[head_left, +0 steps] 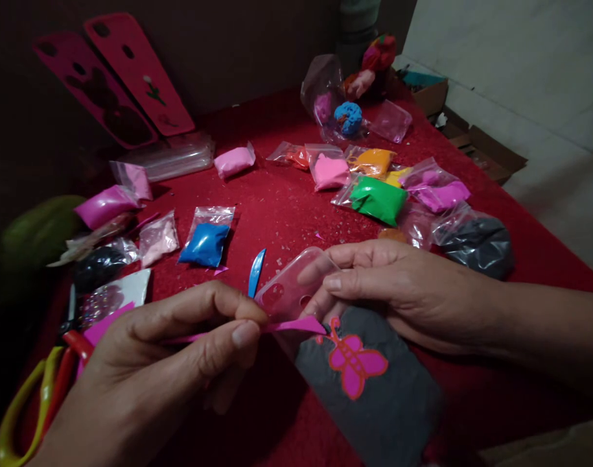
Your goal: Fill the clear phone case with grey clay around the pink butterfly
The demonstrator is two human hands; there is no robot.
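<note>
My left hand (179,344) pinches a pink plastic clay knife (296,325) between thumb and fingers. The knife's tip meets the grey clay close to the antennae of a pink butterfly (353,360) outlined in orange-red. Grey clay (393,415) covers the lower part of a clear phone case (289,279), while the camera end stays bare. My right hand (388,285) grips the case along its far edge, thumb on top and fingers partly seen through the plastic. A blue plastic clay knife (256,272) lies on the red cloth just beyond the case.
Bags of clay lie around on the red cloth (262,214), among them a blue bag (206,243), a green bag (378,200) and a dark grey bag (478,245). Yellow-and-red-handled scissors (46,395) rest at the left. Two pink decorated phone cases (140,71) lean at the back.
</note>
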